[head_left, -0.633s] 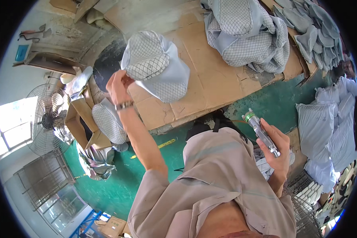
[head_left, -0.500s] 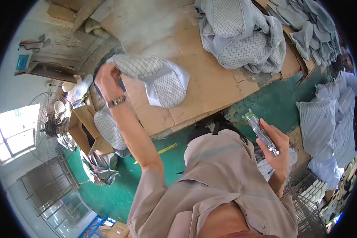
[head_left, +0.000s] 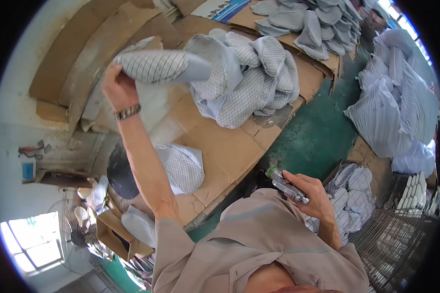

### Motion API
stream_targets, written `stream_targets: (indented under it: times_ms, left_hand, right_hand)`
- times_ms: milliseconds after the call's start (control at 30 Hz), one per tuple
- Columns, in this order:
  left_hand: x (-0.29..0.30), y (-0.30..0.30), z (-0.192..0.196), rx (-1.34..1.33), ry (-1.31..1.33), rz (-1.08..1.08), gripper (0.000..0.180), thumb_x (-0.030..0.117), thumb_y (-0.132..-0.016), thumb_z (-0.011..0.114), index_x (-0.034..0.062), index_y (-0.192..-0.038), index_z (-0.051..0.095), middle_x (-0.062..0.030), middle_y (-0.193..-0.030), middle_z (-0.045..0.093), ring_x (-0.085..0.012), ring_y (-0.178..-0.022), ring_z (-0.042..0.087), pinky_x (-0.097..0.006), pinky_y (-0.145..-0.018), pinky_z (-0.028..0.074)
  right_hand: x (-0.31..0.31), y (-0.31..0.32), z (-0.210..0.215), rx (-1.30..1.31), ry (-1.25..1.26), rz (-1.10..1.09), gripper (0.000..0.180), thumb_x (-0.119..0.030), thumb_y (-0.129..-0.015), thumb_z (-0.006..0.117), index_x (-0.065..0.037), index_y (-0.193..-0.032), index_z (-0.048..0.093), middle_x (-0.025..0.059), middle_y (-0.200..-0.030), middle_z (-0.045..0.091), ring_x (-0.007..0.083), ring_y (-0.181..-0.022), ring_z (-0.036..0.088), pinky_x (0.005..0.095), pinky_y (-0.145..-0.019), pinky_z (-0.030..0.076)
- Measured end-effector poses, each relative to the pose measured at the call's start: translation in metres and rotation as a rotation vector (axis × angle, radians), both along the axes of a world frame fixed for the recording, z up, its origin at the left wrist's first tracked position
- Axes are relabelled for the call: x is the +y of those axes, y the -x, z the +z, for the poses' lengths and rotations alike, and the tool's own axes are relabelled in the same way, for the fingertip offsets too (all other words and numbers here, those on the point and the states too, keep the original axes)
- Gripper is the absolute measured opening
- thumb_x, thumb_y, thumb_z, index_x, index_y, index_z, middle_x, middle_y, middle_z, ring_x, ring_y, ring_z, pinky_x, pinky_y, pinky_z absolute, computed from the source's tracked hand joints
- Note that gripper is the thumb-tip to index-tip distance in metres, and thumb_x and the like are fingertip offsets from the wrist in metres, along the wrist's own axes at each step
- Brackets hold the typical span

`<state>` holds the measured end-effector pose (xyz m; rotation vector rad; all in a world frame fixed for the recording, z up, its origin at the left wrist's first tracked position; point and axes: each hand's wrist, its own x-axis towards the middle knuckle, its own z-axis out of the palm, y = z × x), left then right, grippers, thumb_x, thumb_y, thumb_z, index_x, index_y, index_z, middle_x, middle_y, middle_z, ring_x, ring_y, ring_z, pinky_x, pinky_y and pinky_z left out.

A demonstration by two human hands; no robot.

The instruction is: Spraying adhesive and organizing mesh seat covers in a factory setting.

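My left hand (head_left: pixel 119 89), with a watch at its wrist, is raised over the cardboard-covered table (head_left: pixel 220 146). Pinched in its fingers is the end of a pale grey, grid-patterned fabric piece (head_left: pixel 154 66), blurred at its free end. That piece hangs level in front of a heap of similar pieces (head_left: pixel 249 80). Another checked piece (head_left: pixel 183 168) lies beside my left forearm, partly hidden by it. Low in front of my body, my right hand (head_left: pixel 314 195) is closed round a silver metal tool (head_left: pixel 287 185) with a green ring at its tip; its kind is unclear.
Many grey curved pieces (head_left: pixel 322 27) are heaped at the far right of the table. White sacks (head_left: pixel 391 107) stand on the right, above a wire rack (head_left: pixel 391 239). A fan (head_left: pixel 78 237) and an open carton (head_left: pixel 115 234) are at the left.
The view has turned, bringing the heap nearer the middle. My left hand has carried the grid-patterned piece away from the one on the cardboard, toward the heap. The right hand still grips the tool.
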<state>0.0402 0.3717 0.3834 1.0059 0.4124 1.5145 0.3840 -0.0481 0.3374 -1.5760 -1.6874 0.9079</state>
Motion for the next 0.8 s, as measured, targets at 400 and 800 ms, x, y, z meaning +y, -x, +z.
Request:
stream_targets:
  times_ms: [400,800]
  left_hand:
    - [0.037,-0.178,-0.161,0.913,0.429,0.093,0.025,0.013,-0.091,0.057,-0.0050,-0.107,0.065,-0.0091,-0.090,0.069,-0.0139,-0.076,0.064,-0.029,-0.067,0.052]
    - [-0.233,-0.032,-0.286,1.616,0.376,0.721,0.086,0.033,-0.079,0.079,-0.0017,-0.145,0.036,-0.0267,-0.143,0.043,-0.0425,-0.135,0.039,-0.049,-0.112,0.030]
  right_hand:
    - [0.008,-0.034,-0.010,0.007,0.099,-0.071,0.075,0.003,-0.064,0.073,-0.005,-0.136,0.055,0.0179,-0.104,0.067,0.0365,-0.091,0.066,0.0393,-0.079,0.053]
    - [0.089,-0.041,-0.027,0.129,0.101,0.098,0.052,0.004,-0.076,0.069,0.000,-0.127,0.061,0.0169,-0.095,0.067,0.0273,-0.077,0.063,0.0308,-0.073,0.050]
